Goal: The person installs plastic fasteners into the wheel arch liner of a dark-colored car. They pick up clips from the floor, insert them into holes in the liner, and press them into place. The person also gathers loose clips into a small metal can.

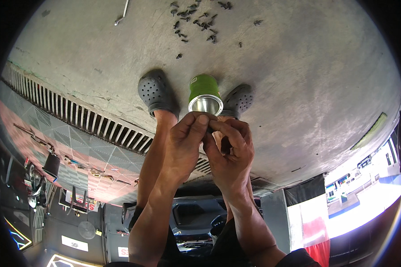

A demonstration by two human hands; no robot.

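My left hand and my right hand meet in front of me, thumbs and forefingers pinched together at their tips. Between them is something small and dark, mostly hidden by the fingers, and I cannot make out its kind. Just beyond the fingertips an open green metal can stands upright on the floor between my feet. Its shiny inner wall shows, but the bottom is hidden. Farther off, several small dark screw-like fasteners lie scattered on the concrete, a few apart from the cluster.
A wrench lies on the floor at the far left. My grey clogs flank the can. A slotted drain grate runs along the left, beside patterned floor tiles. Behind me, a dark vehicle shows between my legs.
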